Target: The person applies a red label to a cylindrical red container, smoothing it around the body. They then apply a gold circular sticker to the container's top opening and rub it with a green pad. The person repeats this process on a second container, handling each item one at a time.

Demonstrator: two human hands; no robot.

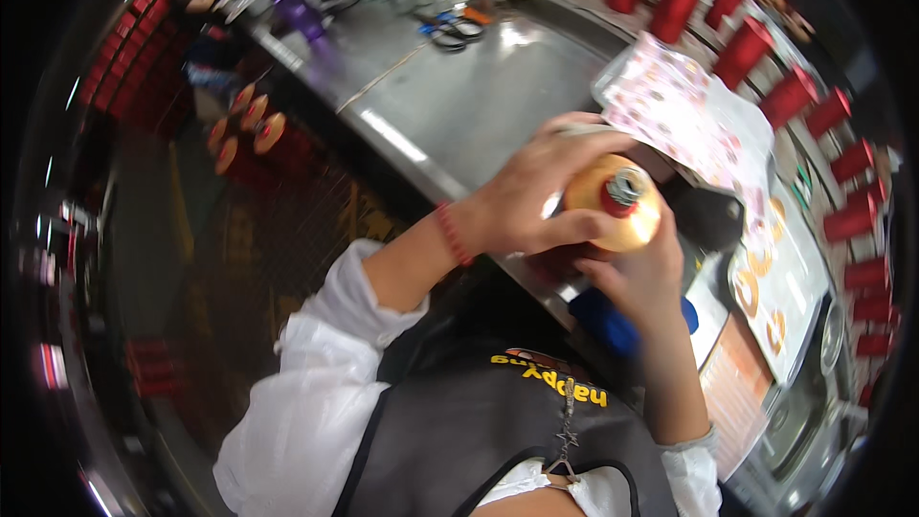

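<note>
A metal cylinder (639, 227) with a gold round top and a red collar around a silver neck fitting stands upright between my hands, seen from above. My left hand (522, 191) is closed around its left side, the thumb lying across the near part of the top. My right hand (643, 273) grips it from the near right, fingers wrapped round the side. Most of its body is hidden beneath the hands and top. Just to its right, beside my right hand, is a black rounded object (706, 217) whose kind I cannot make out.
A steel worktable (498, 101) carries scissors (452, 32), a purple bottle (297, 10) and patterned label sheets (670, 101). Ring-shaped gold labels (747, 287) lie at the right. Several red cylinders (678, 5) line the far edge; gold-topped ones (270, 134) stand on the floor at left.
</note>
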